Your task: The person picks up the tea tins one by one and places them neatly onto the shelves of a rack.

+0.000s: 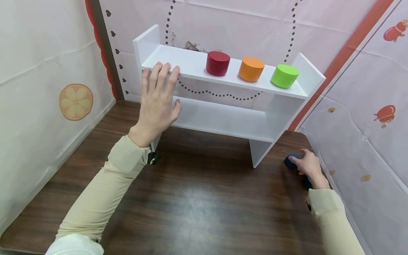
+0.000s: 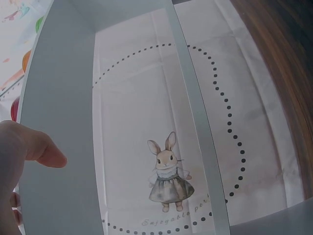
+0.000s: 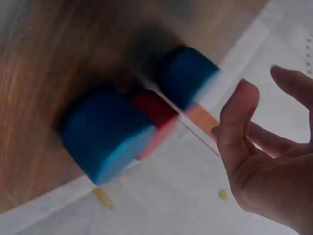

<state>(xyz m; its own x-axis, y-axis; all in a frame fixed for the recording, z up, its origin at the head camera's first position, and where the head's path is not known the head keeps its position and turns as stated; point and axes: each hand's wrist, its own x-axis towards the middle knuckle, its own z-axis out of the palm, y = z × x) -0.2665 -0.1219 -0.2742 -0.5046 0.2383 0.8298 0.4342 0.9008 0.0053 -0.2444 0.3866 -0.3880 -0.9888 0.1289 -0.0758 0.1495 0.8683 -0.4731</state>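
My left hand (image 1: pixel 157 97) reaches up to the white shelf (image 1: pixel 183 58), its straight fingers at the left end of the upper board's front edge. In the left wrist view its thumb (image 2: pixel 46 152) overlaps the board. On that board stand a red round tin (image 1: pixel 218 63), an orange one (image 1: pixel 251 69) and a green one (image 1: pixel 285 76). At the table's right edge my right hand (image 1: pixel 308 165) is over a blue round tin (image 1: pixel 290 162), fingers loosely bent and holding nothing. The right wrist view, blurred, has two blue tins and a red tin (image 3: pixel 157 115) beside the hand.
The shelf's lower board (image 1: pixel 220 115) runs between its side panels above the dark wooden table (image 1: pixel 191 198). Printed cloth walls (image 1: pixel 360 148) close in the table at the left, right and back. A rabbit print (image 2: pixel 168 181) is on the back cloth.
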